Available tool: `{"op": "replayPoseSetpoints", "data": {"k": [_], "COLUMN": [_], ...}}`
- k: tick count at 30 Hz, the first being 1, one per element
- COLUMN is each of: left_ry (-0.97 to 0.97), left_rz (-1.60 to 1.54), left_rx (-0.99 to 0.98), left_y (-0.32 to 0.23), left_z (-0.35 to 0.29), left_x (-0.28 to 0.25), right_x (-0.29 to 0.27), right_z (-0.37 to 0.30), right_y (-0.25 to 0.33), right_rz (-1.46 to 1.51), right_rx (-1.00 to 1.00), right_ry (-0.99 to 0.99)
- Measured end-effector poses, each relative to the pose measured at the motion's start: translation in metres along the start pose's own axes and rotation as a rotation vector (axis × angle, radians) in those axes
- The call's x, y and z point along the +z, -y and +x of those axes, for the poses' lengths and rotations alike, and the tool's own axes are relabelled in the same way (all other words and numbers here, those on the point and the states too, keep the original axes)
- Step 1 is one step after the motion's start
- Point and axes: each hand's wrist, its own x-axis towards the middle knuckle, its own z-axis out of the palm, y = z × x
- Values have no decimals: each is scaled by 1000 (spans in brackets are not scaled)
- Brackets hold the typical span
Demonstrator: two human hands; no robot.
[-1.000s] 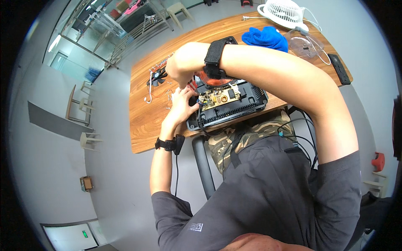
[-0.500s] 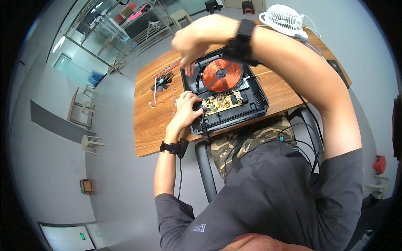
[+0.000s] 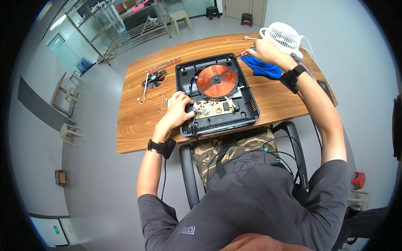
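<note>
The left forearm is angling forward from the person's side, and the left hand is lying over the left wall of the black housing, fingers bending beside the circuit board; whether they are pinching anything, I cannot tell. The right arm is stretching out to the far right, elbow slightly bending, and the right hand is hanging above the blue cloth, its fingers closing around a slim tool with a red part, which is pointing left toward the housing's far right corner. The housing is sitting near the middle of the desk, its front side running close along the near edge. Bare wood is showing on both sides of it, with small screws and a black fan lying to the left and a white fan standing at the far right, just beyond the right hand. The housing is lying open, showing 1 round copper-coloured coil behind the yellowish board.
</note>
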Motion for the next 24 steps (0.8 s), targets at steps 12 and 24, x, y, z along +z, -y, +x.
{"op": "replayPoseSetpoints", "data": {"k": [12,24], "left_ry": [-14,-47], "left_rz": [-25,-33], "left_rx": [7,31], "left_y": [3,9], "left_z": [-2,-1], "left_x": [3,6], "right_x": [26,74], "right_z": [-5,-27], "right_y": [-20,-11], "right_rz": [312,68], "right_rx": [109,229], "right_ry": [-180,-237]}}
